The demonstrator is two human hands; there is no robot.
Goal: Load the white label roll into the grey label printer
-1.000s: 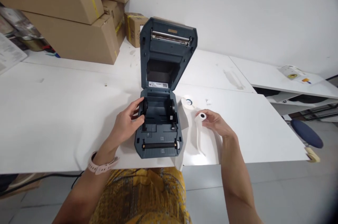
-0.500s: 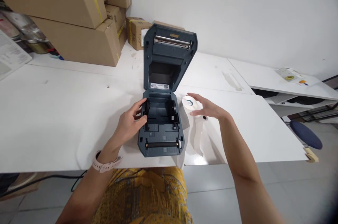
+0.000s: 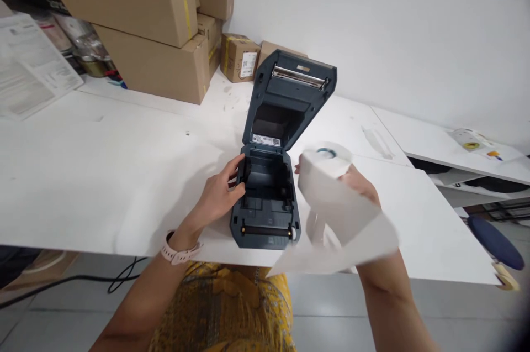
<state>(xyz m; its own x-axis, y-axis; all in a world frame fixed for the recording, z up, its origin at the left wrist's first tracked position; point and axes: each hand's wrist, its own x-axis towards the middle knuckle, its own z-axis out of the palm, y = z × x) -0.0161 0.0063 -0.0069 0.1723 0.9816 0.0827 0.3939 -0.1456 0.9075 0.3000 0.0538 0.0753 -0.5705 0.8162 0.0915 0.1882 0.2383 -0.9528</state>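
A dark grey label printer (image 3: 265, 222) sits on the white table with its lid (image 3: 279, 100) tilted up and its roll bay bare. My left hand (image 3: 217, 194) grips the left side of the bay, thumb and fingers at the edge. To the right of the printer, my right hand (image 3: 362, 183) holds a white label roll (image 3: 317, 169) off the table. The roll's core shows a teal ring on top. A long loose strip of labels (image 3: 351, 230) hangs from the roll, blurred, and covers part of my right wrist.
Large cardboard boxes (image 3: 153, 70) are stacked at the back left, with a smaller taped box (image 3: 240, 56) behind the printer. Printed papers (image 3: 33, 64) stand at the far left. A side shelf (image 3: 467, 158) and a blue stool (image 3: 494, 241) are on the right.
My right hand has closed on the label roll and lifted it, drawing the strip up and outward. My left hand stays at the printer. The view has shifted slightly.
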